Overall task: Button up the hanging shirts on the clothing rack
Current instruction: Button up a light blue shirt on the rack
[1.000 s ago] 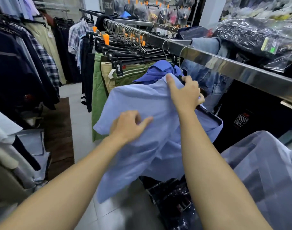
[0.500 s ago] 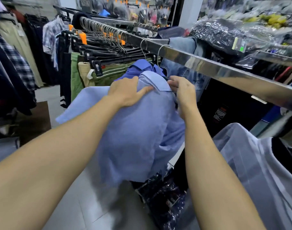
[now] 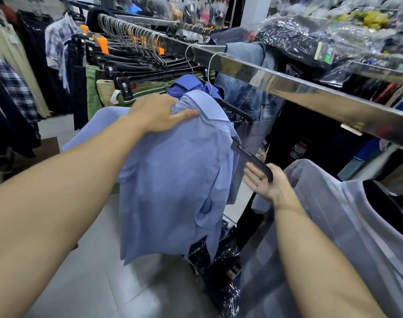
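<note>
The light blue shirt (image 3: 173, 180) hangs on a black hanger (image 3: 251, 157) from the steel rail (image 3: 310, 92), slumped and crooked, its collar up near the hook and one hanger arm poking out bare from its right shoulder. The left hand (image 3: 159, 113) lies on top of the shirt at the collar, fingers curled into the cloth and the thumb stretched flat along the collar's edge, so it grips the fabric there. The right hand (image 3: 264, 182) is lower and to the right, palm turned up, fingers spread and loose; the tip of the bare hanger arm rests against that palm, and the fingers are not wrapped round it. Behind the shirt a darker blue shirt (image 3: 189, 84) hangs on the same rail, then a denim garment (image 3: 248, 92). Further along the rail, a row of clip hangers holds green trousers (image 3: 92, 92). A pale grey shirt (image 3: 333, 214) hangs close at the right. Plastic-wrapped clothes (image 3: 221, 267) lie on the tiled floor under the shirt.
</note>
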`<state>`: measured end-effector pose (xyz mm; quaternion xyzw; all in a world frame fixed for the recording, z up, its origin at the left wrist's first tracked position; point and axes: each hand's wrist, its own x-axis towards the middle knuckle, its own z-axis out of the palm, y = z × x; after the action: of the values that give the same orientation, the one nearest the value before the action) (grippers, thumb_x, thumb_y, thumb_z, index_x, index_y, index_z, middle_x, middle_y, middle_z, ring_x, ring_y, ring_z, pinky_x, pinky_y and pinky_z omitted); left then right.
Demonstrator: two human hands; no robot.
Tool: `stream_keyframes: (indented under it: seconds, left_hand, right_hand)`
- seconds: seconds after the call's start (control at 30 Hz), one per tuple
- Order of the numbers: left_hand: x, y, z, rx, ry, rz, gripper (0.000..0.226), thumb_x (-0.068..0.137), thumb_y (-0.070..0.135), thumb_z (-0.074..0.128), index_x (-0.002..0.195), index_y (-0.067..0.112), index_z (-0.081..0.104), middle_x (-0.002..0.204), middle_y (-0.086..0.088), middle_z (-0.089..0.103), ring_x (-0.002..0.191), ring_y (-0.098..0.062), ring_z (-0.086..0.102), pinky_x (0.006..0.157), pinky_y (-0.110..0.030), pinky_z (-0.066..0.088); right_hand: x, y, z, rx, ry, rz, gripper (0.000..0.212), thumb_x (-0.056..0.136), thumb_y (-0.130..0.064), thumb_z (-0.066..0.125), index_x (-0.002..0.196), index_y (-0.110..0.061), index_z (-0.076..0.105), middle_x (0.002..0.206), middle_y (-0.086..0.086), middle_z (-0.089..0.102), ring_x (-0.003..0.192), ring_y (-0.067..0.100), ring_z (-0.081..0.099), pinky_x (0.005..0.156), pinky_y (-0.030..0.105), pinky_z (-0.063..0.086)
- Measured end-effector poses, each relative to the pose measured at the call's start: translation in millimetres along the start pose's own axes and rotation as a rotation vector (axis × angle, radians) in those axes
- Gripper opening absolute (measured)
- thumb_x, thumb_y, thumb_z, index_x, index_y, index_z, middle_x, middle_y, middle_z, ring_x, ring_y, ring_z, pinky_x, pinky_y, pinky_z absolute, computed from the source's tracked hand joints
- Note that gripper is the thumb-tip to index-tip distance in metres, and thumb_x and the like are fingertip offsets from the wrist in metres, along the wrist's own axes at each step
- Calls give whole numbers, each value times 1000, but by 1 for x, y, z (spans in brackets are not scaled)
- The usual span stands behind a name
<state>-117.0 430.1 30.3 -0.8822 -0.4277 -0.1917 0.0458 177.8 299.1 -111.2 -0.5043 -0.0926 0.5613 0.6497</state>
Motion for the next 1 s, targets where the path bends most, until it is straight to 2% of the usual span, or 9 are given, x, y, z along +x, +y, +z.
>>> stream_keyframes:
  seconds: [0.1,0.2,0.3,0.37,0.5,0.63,0.73,0.83,1.0]
  left_hand:
    - [2,-1,1,7,-4,-1,78,78,89,26,64,17,52,74,-3,57,78,-29,57,67,-36,40]
    - [2,0,2,2,-9,-9,79,77,90,25,66,17,54,78,-4,58,80,-28,57,69,-36,42]
    - [3,0,2,-11,-24,-15,81,76,90,26,67,15,55,79,-6,60,80,-29,57,69,-38,43]
    - [4,-1,0,-9,-41,-17,85,75,91,26,64,11,52,72,-6,58,76,-30,57,66,-38,43]
    - [4,-6,-10,-15,-50,-41,86,74,91,33,66,7,51,70,-7,58,72,-28,57,63,-37,43]
    - [5,-7,-18,48,-65,-54,80,73,91,34,81,18,65,81,-1,61,81,-25,53,69,-37,41]
    - [3,-5,-17,123,-32,-87,70,79,85,37,84,20,62,90,-8,60,89,-31,57,70,-37,40]
    - [-3,-5,-3,97,-39,-110,58,87,74,42,83,17,55,89,-10,59,91,-35,59,69,-38,42]
    - [-13,0,19,102,95,-54,37,95,45,55,95,9,52,102,-21,60,99,-40,55,77,-43,37]
  right_hand:
    - [0,36,-2,-213,-189,18,41,90,4,52,125,-13,62,120,4,68,100,21,67,86,43,56]
    - [-5,52,6,-311,-471,-18,51,80,-3,70,128,-13,58,121,8,66,106,29,63,91,45,50]
    - [-5,54,18,-506,-377,-51,59,67,-28,90,117,-12,61,115,11,68,98,35,62,76,45,43]
    - [-6,50,23,-523,-215,-98,52,73,-38,85,112,-14,63,102,9,68,79,28,61,62,34,42]
    - [-3,20,4,-393,58,-346,8,88,-16,72,96,-16,71,78,-1,71,68,17,63,58,26,50]
    - [-21,-16,-5,-382,194,-505,12,81,-9,78,79,-18,70,60,-8,69,56,8,62,56,20,48]
    - [-36,-17,0,-480,99,-573,16,76,-3,79,75,-12,66,66,-2,66,61,11,58,58,22,47]
    - [-47,19,16,-897,-148,-429,27,69,-3,84,71,-3,57,64,0,54,57,6,50,55,23,38]
    - [-46,118,55,-1243,-310,-296,40,70,1,82,66,-17,47,61,-5,42,51,1,39,56,26,35]
